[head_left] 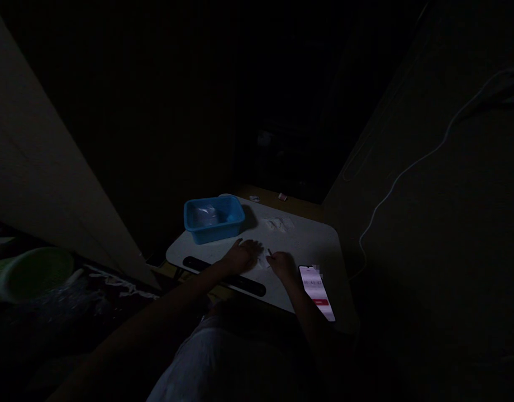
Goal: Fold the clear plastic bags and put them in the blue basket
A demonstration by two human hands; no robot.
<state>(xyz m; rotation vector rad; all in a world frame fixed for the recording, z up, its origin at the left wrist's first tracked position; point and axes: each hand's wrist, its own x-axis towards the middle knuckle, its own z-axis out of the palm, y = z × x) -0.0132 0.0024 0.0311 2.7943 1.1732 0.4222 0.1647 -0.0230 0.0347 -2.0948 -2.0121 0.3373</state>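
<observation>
A small white-and-clear packet point(263, 259) lies on the white folding table point(311, 240) between my two hands. My left hand point(243, 255) is spread low over the tabletop, its fingers reaching to the packet's left side. On the other side, my right hand point(281, 263) is closed, and a short, slim piece point(270, 252) juts from its fingertips; the dim light hides what kind of thing it is. Farther back on the table are several similar small clear packets point(277, 224) with white contents.
A blue plastic basin point(217, 231) holding clear plastic stands at the table's back left. A lit phone point(318, 293) lies right of my right forearm. Beyond the table is a small red-and-white item point(282, 196). A white cable point(393, 187) hangs along the right wall.
</observation>
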